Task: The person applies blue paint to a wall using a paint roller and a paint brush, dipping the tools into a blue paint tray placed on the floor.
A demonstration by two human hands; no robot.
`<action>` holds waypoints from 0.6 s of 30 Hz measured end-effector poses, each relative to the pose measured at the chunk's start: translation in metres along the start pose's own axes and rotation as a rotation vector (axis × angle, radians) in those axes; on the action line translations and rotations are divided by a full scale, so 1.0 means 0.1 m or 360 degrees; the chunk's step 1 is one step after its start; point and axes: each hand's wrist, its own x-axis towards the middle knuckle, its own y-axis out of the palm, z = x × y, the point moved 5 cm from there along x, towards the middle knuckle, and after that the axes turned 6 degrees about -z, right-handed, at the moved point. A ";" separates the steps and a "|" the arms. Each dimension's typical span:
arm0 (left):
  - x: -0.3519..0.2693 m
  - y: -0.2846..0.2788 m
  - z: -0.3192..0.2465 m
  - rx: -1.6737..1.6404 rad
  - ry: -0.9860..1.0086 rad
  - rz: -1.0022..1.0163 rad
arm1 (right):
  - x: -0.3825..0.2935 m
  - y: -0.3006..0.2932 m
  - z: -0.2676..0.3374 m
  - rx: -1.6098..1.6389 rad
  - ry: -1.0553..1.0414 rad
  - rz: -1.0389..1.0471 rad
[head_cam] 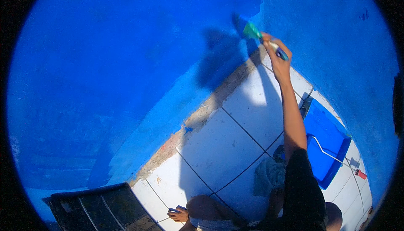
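My right hand [277, 53] is closed around the pale handle of a paintbrush [252, 30] with a green ferrule. Its dark, blue-stained bristles are at the blue wall [126, 41], close to the corner; whether they touch it is blurred. Deeper blue paint covers most of this wall, with a lighter blue band along the bottom. Low in the picture, beside my knee, my left hand [178, 214] has curled fingers; dark blue patches show at them, and I cannot tell if it holds anything.
At right, a blue paint tray [325, 136] holds a roller [328, 152] with a wire frame and red handle. A grey-green cloth [268, 175] lies near my foot. A black ridged object [104, 210] stands at lower left. White floor tiles [227, 142] meet a rough, unpainted wall edge [195, 114].
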 end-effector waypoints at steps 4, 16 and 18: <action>0.00 0.04 0.02 -0.0001 0.0004 0.0012 | 0.10 -0.30 -0.18 -0.0266 0.0387 -0.0078; -0.02 0.09 0.07 -0.0018 -0.0028 0.0013 | 0.52 -0.26 -0.20 -0.0702 -0.0401 -0.0466; -0.01 0.07 0.06 -0.0032 -0.0002 -0.0047 | 0.49 -0.20 -0.21 -0.0775 -0.0463 -0.0462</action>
